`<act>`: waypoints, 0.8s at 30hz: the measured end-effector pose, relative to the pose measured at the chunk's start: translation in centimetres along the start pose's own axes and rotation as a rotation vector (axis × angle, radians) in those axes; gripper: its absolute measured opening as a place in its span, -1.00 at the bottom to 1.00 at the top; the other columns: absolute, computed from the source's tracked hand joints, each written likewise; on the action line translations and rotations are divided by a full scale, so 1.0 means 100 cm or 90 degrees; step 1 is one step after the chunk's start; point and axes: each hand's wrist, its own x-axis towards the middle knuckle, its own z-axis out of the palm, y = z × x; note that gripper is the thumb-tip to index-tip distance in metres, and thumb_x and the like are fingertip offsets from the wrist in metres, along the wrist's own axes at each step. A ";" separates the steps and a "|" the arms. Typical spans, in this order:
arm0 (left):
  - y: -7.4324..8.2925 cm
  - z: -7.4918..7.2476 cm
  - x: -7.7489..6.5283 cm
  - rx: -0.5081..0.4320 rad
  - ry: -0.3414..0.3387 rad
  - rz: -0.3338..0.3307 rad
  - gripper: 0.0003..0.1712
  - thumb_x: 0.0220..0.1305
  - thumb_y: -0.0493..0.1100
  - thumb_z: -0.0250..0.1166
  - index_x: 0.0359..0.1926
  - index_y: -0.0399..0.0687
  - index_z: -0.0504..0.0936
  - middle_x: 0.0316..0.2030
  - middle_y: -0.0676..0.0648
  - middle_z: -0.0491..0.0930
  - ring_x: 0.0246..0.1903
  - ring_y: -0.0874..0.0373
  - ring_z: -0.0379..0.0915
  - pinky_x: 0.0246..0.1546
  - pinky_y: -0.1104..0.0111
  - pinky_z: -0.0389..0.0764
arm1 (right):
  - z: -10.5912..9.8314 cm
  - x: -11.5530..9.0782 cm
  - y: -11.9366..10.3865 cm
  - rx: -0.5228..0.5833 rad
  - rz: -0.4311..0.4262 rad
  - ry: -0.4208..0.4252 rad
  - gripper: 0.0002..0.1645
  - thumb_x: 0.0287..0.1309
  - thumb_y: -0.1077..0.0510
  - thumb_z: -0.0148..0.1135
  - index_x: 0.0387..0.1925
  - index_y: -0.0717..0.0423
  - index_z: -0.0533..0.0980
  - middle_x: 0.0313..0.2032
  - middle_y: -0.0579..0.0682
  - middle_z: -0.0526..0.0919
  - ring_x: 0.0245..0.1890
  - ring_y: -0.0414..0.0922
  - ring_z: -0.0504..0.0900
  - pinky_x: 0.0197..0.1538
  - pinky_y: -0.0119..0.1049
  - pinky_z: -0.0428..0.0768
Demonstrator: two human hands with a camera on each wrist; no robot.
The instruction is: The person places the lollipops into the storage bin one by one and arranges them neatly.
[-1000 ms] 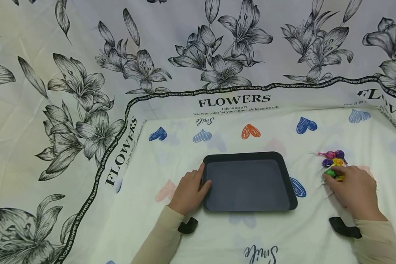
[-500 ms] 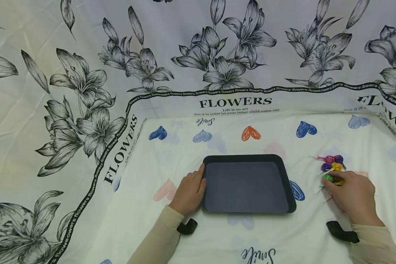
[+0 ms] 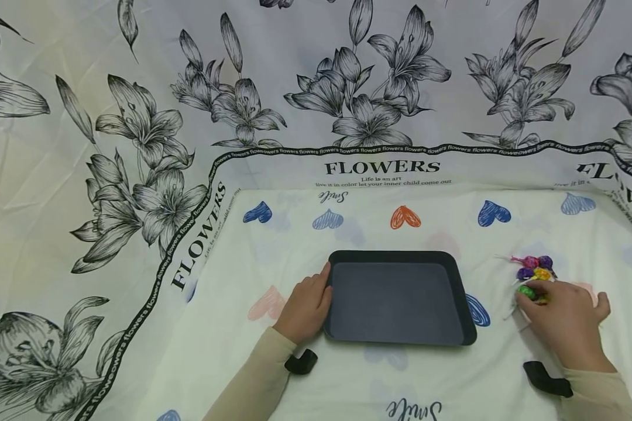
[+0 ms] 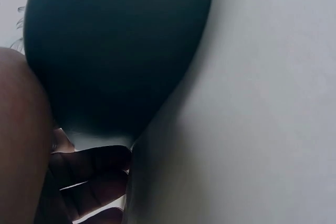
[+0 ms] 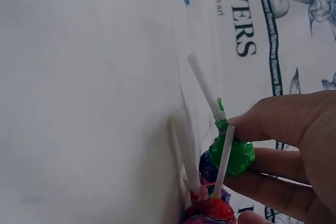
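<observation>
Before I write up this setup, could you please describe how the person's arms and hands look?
The left sleeve and right sleeve are long and plain beige, with a black piece at each wrist. Both hands are bare, without gloves.

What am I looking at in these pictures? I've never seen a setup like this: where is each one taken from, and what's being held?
There is no machine here, just a person's two bare hands. The wide picture comes from a camera on the head, looking forward and down; the two close-ups come from cameras on the wrists.

A dark tray lies on a white cloth printed with hearts. The left hand touches the tray's left edge, so the tray looms large in the left wrist view. The right hand pinches a green lollipop, clearest in the right wrist view. More wrapped lollipops lie in a cluster beside it.
</observation>
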 end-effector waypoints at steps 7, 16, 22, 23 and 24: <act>0.000 0.000 0.001 -0.043 -0.038 -0.025 -0.32 0.68 -0.08 -0.07 0.65 -0.23 0.10 0.32 -0.28 0.55 0.29 -0.18 0.52 0.32 -0.01 0.47 | -0.015 -0.005 -0.011 -0.027 -0.002 0.022 -0.46 0.29 0.08 0.34 0.06 0.50 0.57 0.10 0.64 0.49 0.18 0.59 0.22 0.40 0.54 -0.38; -0.003 -0.002 0.002 -0.084 -0.046 -0.025 -0.31 0.68 -0.07 -0.07 0.67 -0.18 0.04 0.47 -0.20 0.39 0.40 -0.09 0.42 0.39 0.10 0.43 | -0.026 0.001 -0.039 0.000 -0.122 0.058 -0.51 0.21 0.07 0.42 0.01 0.41 0.66 -0.01 0.53 0.64 -0.02 0.52 0.51 0.13 0.47 0.18; -0.003 0.001 0.003 -0.107 -0.044 -0.031 -0.30 0.68 -0.07 -0.06 0.68 -0.15 0.03 0.49 -0.18 0.37 0.41 -0.07 0.40 0.39 0.10 0.43 | -0.029 0.009 -0.056 0.060 -0.207 0.045 -0.60 0.22 0.13 0.40 -0.01 0.34 0.70 -0.12 0.33 0.71 -0.22 0.25 0.68 -0.35 -0.20 0.50; -0.003 0.001 0.003 -0.108 -0.045 -0.032 -0.30 0.68 -0.07 -0.06 0.68 -0.15 0.03 0.49 -0.18 0.36 0.41 -0.07 0.40 0.39 0.10 0.43 | -0.027 0.011 -0.059 0.071 -0.217 0.037 -0.61 0.23 0.14 0.40 -0.01 0.35 0.70 -0.14 0.32 0.72 -0.21 0.24 0.69 -0.34 -0.25 0.48; -0.003 0.001 0.003 -0.110 -0.044 -0.032 -0.30 0.68 -0.07 -0.05 0.68 -0.15 0.03 0.49 -0.17 0.36 0.41 -0.06 0.40 0.39 0.10 0.43 | -0.026 0.012 -0.063 0.077 -0.224 0.028 -0.60 0.23 0.15 0.41 0.00 0.36 0.70 -0.15 0.32 0.72 -0.22 0.25 0.69 -0.32 -0.27 0.46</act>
